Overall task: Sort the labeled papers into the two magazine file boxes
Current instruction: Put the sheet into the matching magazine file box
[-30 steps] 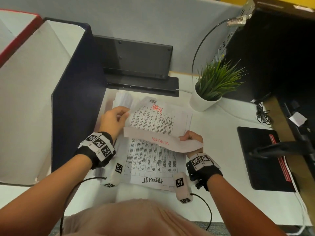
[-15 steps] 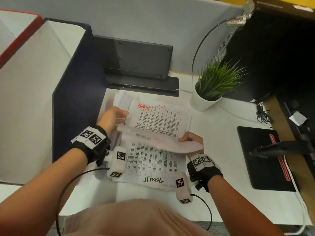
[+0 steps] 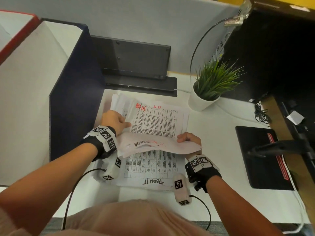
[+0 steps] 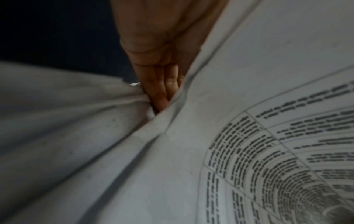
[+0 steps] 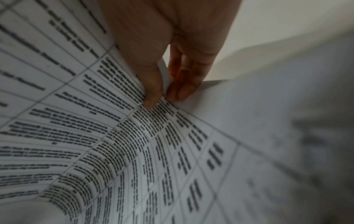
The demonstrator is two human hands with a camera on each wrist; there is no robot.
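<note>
A stack of printed papers (image 3: 158, 123) lies on the white desk (image 3: 213, 133); its top sheet bears a red handwritten label. Several sheets (image 3: 158, 145) are folded back toward me over the stack's middle. My right hand (image 3: 187, 139) pinches their right edge between thumb and fingertips (image 5: 153, 101). My left hand (image 3: 117, 120) is at the stack's left edge, thumb on the top sheet and fingers (image 4: 161, 91) tucked between pages. The dark blue file box (image 3: 73, 99) stands just left of the papers. The red file box (image 3: 18, 29) is beyond it.
A potted plant (image 3: 209, 87) stands right of the stack's far corner. An upright black device (image 3: 134, 60) on its base blocks the back. A black pad (image 3: 264, 157) lies at right, under a dark cabinet (image 3: 276, 48) and cables (image 3: 262, 114).
The sheet my left hand was lifting has been turned over onto the folded bundle in my right hand. My left hand has gone back to the stack's left edge and hold of the following sheet.
</note>
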